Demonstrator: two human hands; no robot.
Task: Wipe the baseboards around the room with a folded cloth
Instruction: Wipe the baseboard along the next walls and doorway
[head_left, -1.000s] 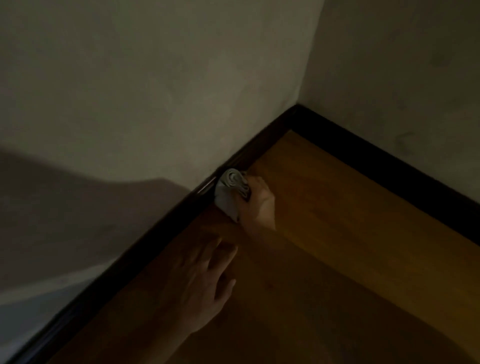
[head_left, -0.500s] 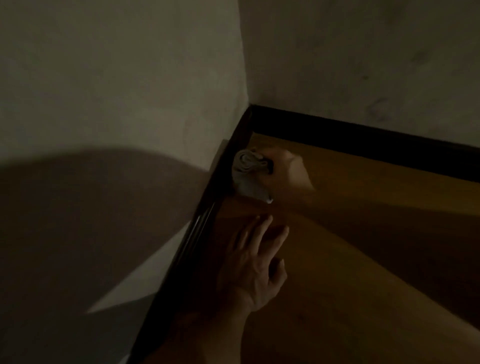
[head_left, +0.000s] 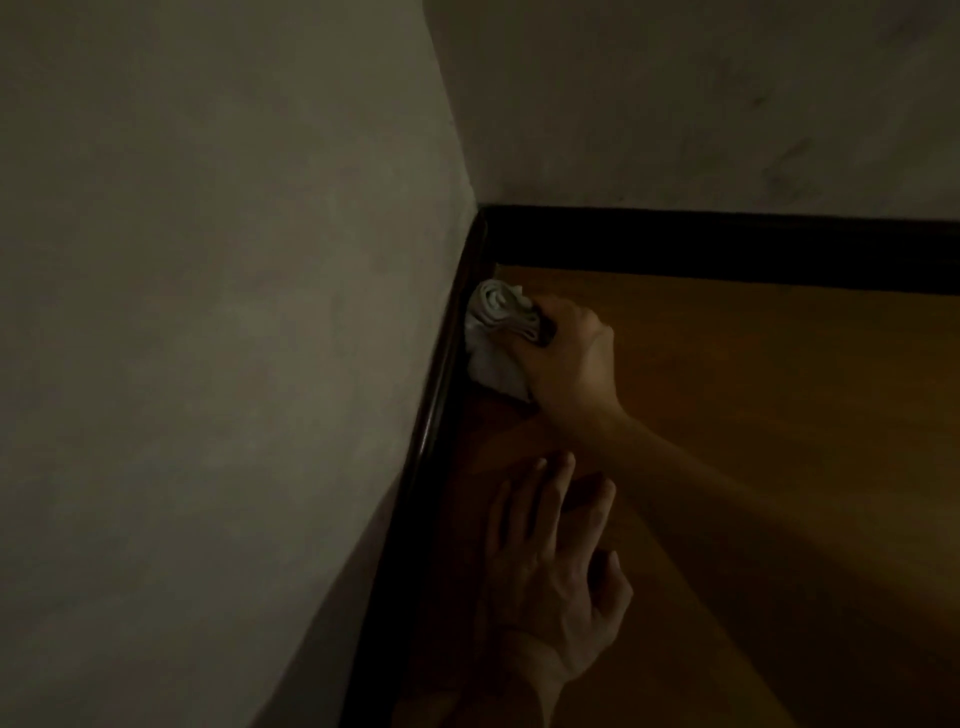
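Right hand (head_left: 566, 358) curled round folded cloth (head_left: 493, 332), pressing it against the left baseboard (head_left: 434, 410) near the far corner; left hand (head_left: 550, 561) spread flat on wooden floor (head_left: 753, 395), likely bracing.

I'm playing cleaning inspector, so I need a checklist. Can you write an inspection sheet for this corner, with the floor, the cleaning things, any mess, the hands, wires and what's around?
Surface: brown wooden floor, dim light, partly in shadow.
Job's things: pale bunched cloth pressed against the dark left baseboard, close to the corner; a second dark back baseboard runs along the far wall.
Clutter: nothing seen.
Hands: right hand grips the cloth; left hand rests flat on the floor, fingers straight, holding nothing.
Cables: nothing seen.
Surroundings: two plain grey walls meeting at the corner, with a few faint marks on the far one.
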